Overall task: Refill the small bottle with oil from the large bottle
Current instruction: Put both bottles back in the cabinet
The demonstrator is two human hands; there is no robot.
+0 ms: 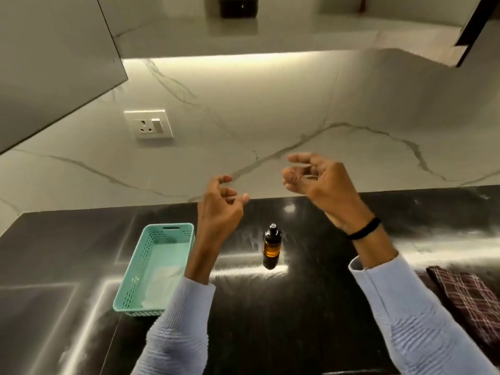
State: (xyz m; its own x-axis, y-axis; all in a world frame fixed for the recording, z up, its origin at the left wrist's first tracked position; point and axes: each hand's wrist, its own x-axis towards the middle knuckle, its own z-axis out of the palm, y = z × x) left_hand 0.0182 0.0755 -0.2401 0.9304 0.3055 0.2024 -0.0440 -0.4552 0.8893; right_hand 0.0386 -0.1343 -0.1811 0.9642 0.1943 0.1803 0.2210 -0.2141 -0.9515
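Sleeves: 2 pale blue knit sleeves with fine ribbed texture, one on each forearm, cuffs ending short of the wrists.
Left hand point(220, 204): bare, nothing worn.
Right hand point(322, 182): bare; slim black band point(364, 228) around the wrist at 5 o'clock from the hand.

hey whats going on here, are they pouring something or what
No pouring yet. A person stands at a dark countertop with both hands raised and empty: the left hand and right hand hover above a small amber bottle standing upright with its cap on. A teal basket sits left of it, a checked cloth right. A dark bottle stands on the shelf above.
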